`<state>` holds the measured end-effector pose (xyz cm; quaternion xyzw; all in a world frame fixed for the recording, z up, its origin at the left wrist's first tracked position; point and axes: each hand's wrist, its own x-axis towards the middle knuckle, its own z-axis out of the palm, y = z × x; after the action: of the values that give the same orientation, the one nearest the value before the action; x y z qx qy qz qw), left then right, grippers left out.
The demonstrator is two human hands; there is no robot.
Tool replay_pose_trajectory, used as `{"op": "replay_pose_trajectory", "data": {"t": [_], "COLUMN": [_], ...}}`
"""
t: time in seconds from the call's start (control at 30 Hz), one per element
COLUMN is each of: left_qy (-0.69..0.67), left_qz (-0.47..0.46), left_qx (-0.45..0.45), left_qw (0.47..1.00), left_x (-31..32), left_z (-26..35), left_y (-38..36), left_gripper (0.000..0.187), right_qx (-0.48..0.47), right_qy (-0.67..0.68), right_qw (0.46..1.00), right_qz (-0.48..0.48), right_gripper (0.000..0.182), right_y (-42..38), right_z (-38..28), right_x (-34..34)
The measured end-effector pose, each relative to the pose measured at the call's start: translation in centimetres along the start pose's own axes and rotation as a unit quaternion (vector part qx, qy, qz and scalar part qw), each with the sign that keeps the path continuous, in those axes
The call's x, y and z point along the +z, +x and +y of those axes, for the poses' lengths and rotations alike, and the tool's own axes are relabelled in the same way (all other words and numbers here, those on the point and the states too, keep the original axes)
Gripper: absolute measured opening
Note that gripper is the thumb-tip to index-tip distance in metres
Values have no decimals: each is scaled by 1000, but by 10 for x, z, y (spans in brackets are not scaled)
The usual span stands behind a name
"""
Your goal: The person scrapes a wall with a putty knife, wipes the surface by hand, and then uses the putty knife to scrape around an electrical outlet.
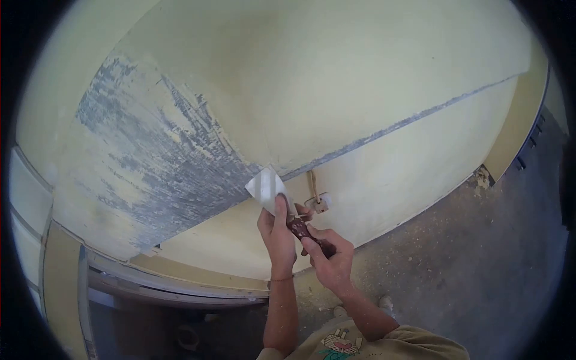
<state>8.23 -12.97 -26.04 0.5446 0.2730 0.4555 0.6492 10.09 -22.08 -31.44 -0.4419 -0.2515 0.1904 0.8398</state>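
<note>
Both my hands are on a scraper (268,187) with a wide pale metal blade and a dark brown handle. My left hand (279,235) grips it near the base of the blade, the thumb laid along the metal. My right hand (331,257) is wrapped round the handle. The blade's far edge meets the wall, or lies very close to it, where a grey scraped patch (174,162) narrows into a thin grey strip. Cream paint (360,66) covers the wall above that strip.
Just right of the blade, a wall box (321,203) has cables running up from it. A doorway frame (66,270) stands at lower left. Crumbs and dust lie on the grey floor (444,258), near my shoes (386,303). Broken plaster (482,178) shows at the wall's right foot.
</note>
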Motion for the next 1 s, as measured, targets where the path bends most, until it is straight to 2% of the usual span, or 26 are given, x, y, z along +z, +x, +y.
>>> {"op": "replay_pose_trajectory", "data": {"t": [0.17, 0.23, 0.3, 0.37, 0.4, 0.43, 0.5, 0.57, 0.73, 0.77, 0.8, 0.87, 0.93, 1.0], "left_qy": [2, -19, 109, -20, -21, -26, -34, 81, 65, 54, 45, 44, 71, 78], "left_qz": [47, 48, 152, 120, 111, 119, 131, 164, 83, 83, 82, 89, 93, 98], "left_qx": [-2, 24, 160, 188, 203, 199, 195, 185, 104, 83, 63, 31, 52, 62], "left_qw": [999, 998, 969, 975, 973, 972, 971, 966, 989, 992, 994, 995, 992, 990], "left_x": [13, 15, 19, 12, 9, 9, 11, 8, 5, 7, 7, 6, 4, 5], "left_z": [13, 14, 45, 109, 136, 158, 166, 136, 45, 34, 27, 27, 27, 31], "left_y": [0, 6, 21, 49, 54, 57, 56, 42, 18, 14, 9, 4, 1, 1], "left_gripper": [38, 40, 43, 44, 44, 43, 43, 42, 38, 37, 35, 33, 32, 31], "right_qx": [12, -8, -93, -155, -170, -190, -209, -157, -135, -48, 40, 36, 106, 78], "right_qy": [18, 28, -71, 85, 92, 45, -3, 54, 11, -4, -17, -23, 13, 9], "right_qw": [1000, 1000, 988, 977, 973, 973, 970, 978, 989, 996, 996, 994, 986, 989], "right_qz": [3, 2, -101, -122, -123, -121, -122, -123, -63, -72, -80, -98, -132, -122], "right_gripper": [15, 12, 10, 8, 8, 9, 9, 11, 18, 22, 26, 29, 27, 28], "right_y": [-3, 2, 37, 70, 73, 73, 71, 57, 15, 10, 6, 4, 3, 0], "right_z": [2, 1, -26, -42, -57, -74, -76, -36, 13, 14, 16, 17, 14, 16], "right_x": [7, 10, 21, 81, 102, 116, 119, 105, 40, 30, 22, 16, 14, 19]}}
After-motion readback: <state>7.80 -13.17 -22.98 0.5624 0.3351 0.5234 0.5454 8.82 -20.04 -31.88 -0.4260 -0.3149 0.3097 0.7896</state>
